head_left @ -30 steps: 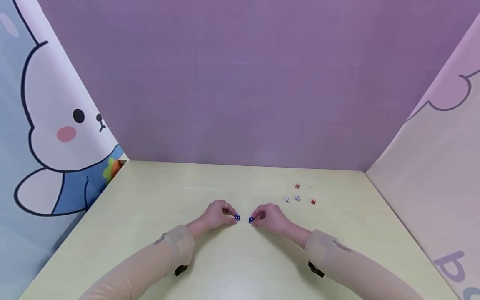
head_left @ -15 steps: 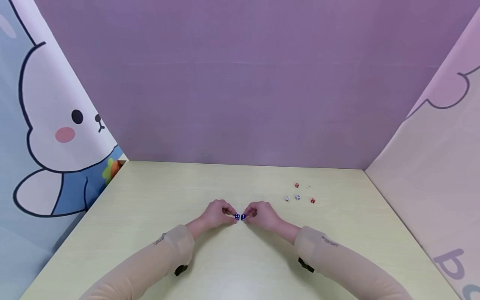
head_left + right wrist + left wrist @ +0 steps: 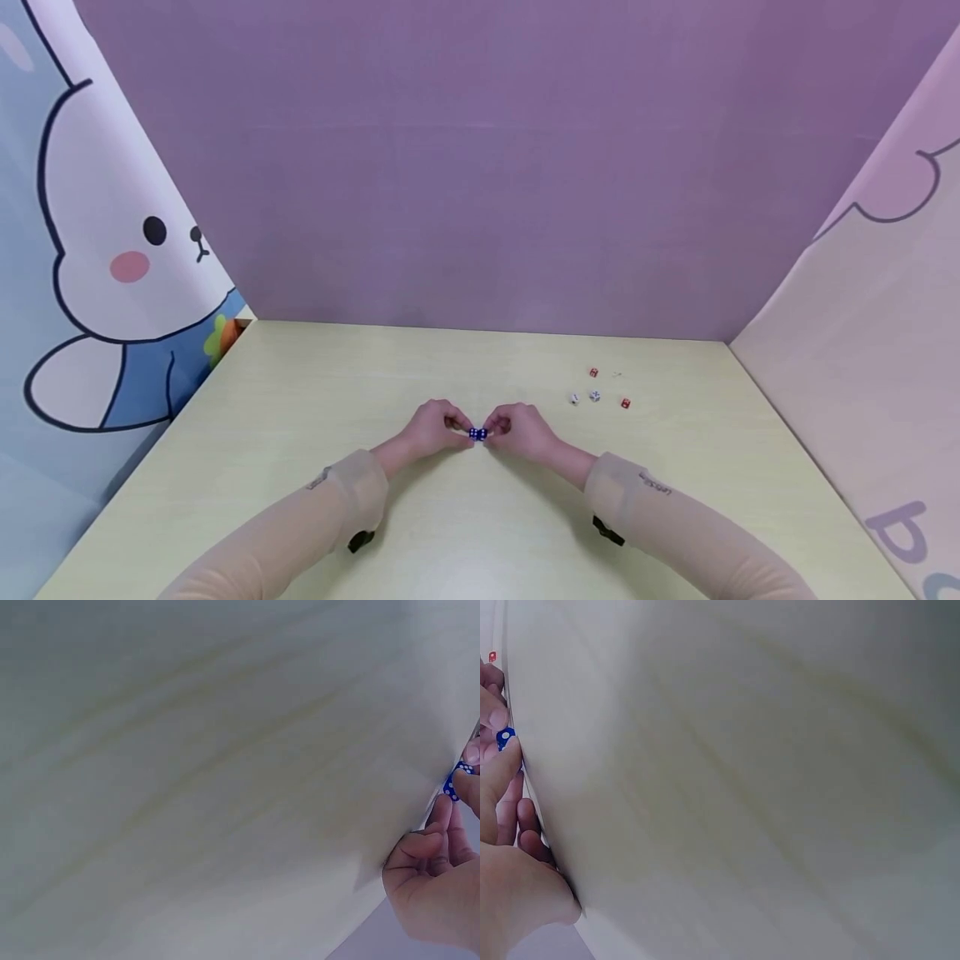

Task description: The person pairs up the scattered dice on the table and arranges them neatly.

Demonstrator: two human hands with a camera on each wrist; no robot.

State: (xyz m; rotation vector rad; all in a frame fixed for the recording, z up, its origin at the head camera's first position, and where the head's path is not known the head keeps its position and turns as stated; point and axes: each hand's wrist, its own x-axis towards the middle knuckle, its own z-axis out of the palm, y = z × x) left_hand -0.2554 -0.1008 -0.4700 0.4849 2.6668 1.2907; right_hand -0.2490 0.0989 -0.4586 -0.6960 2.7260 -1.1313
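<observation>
Purple backdrop (image 3: 480,183) behind a pale table (image 3: 480,533), flanked by side panels: L panel (image 3: 105,275) w/ a white cartoon animal in blue, R panel (image 3: 862,333) w/ cloud outlines. Two arms enter from the near edge in beige sleeves, L sleeve (image 3: 285,529) and R sleeve (image 3: 690,525), each w/ a small black piece under the cuff. L hand (image 3: 435,428): thumb and fingertip nearly closed in a pinch on L blue die (image 3: 473,434); lower fingers bent in toward the palm (L wrist view). R hand (image 3: 522,432): same pinch, mirrored, on R blue die (image 3: 483,434); lower fingers likewise bent. Both dice sit side by side btwn the hands, near table centre, apparently touching; white pips visible. Whether their undersides rest on the table can't be told. Farther back, to the R of the hands, four loose dice lie well apart from the blue pair: far red die (image 3: 594,372), near red die (image 3: 626,403), and, close together, L white die (image 3: 574,399) and R white die (image 3: 595,396). Beside the far red die, a faint mark (image 3: 617,374), too small to ID.
</observation>
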